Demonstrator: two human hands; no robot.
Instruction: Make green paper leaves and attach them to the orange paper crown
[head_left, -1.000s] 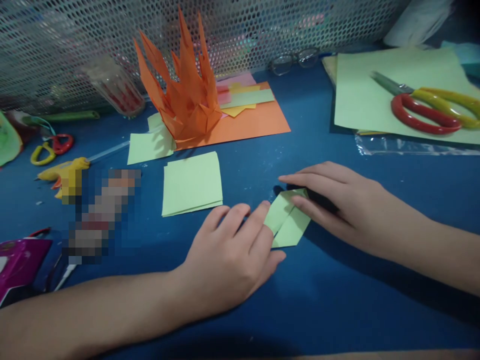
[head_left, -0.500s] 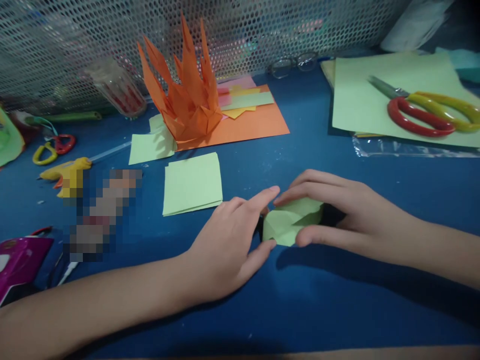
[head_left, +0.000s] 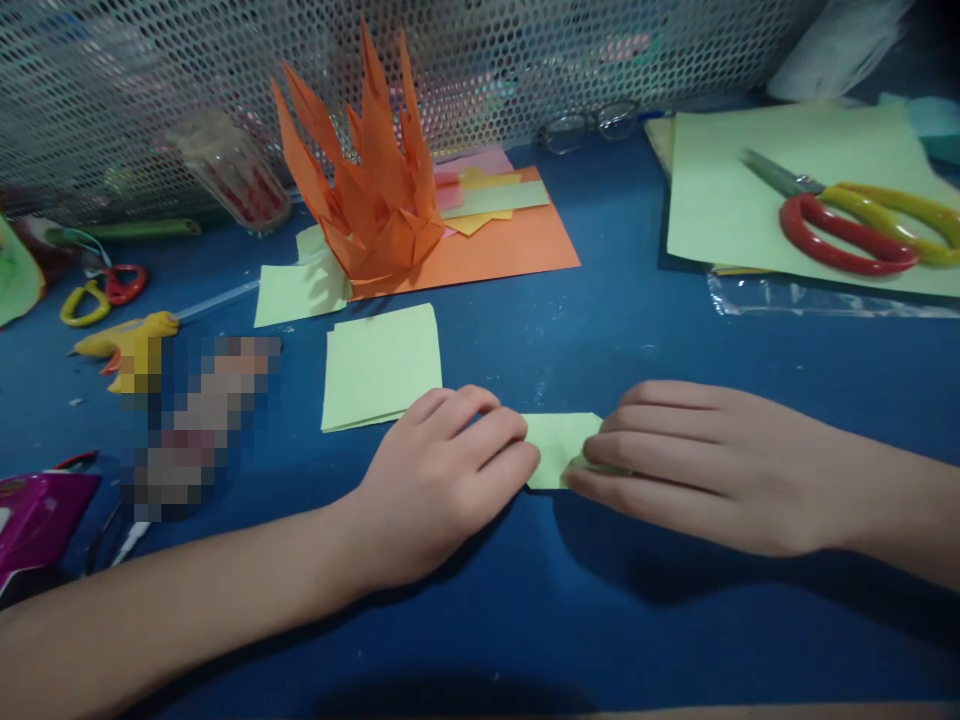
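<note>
A small folded piece of light green paper (head_left: 556, 440) lies flat on the blue table between my hands. My left hand (head_left: 457, 475), with its fingers curled, holds the paper's left end down. Over the right end lies my right hand (head_left: 705, 465), its fingers together and pressed onto a fold; its thumb is hidden. Just beyond my left hand is a stack of light green paper squares (head_left: 382, 365). Farther back stands an orange folded-paper piece (head_left: 386, 215) with tall pointed tips.
Large scissors (head_left: 847, 230) rest on green sheets (head_left: 712, 180) at the right. Left are a yellow glue gun (head_left: 135, 335), small scissors (head_left: 105, 295) and a purple object (head_left: 45, 525). Glasses (head_left: 589, 128) and a tilted jar (head_left: 236, 175) sit by the perforated metal panel (head_left: 510, 60).
The green paper was raised and partly open; now it is pressed flat. My left fingers have curled in, and my right fingers have closed together over the paper.
</note>
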